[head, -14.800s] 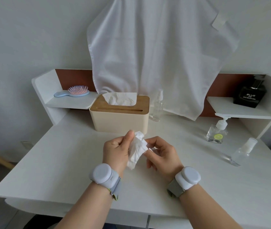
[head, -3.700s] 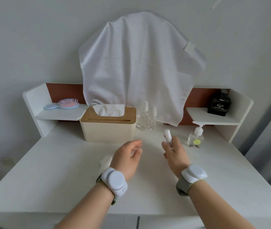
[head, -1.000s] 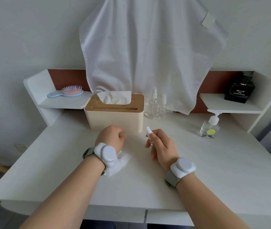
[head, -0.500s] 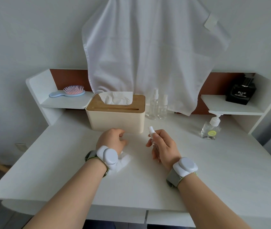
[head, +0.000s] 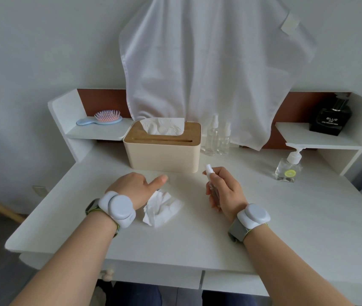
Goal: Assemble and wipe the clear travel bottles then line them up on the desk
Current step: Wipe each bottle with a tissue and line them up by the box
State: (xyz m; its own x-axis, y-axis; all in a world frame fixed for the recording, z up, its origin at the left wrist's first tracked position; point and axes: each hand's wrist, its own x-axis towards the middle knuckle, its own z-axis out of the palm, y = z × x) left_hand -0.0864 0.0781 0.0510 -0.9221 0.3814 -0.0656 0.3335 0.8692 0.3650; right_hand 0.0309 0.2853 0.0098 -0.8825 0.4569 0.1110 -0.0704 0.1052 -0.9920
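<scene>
- At the middle of the desk (head: 297,219), my right hand (head: 225,191) is clenched around a clear travel bottle (head: 212,184), white cap toward 12 o'clock.
- My left hand (head: 134,188) lies loose and grasps nothing, thumb toward 3 o'clock.
- A crumpled tissue (head: 161,208) lies just beside it at 5 o'clock.
- 2 finished bottles (head: 217,138) stand upright at 12 o'clock, side by side, just right of the tissue box (head: 162,151).

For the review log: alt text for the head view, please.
The right hand grips a small clear spray bottle above a white desk, while the left hand rests open beside a crumpled tissue. Two bottles stand by the tissue box.
</scene>
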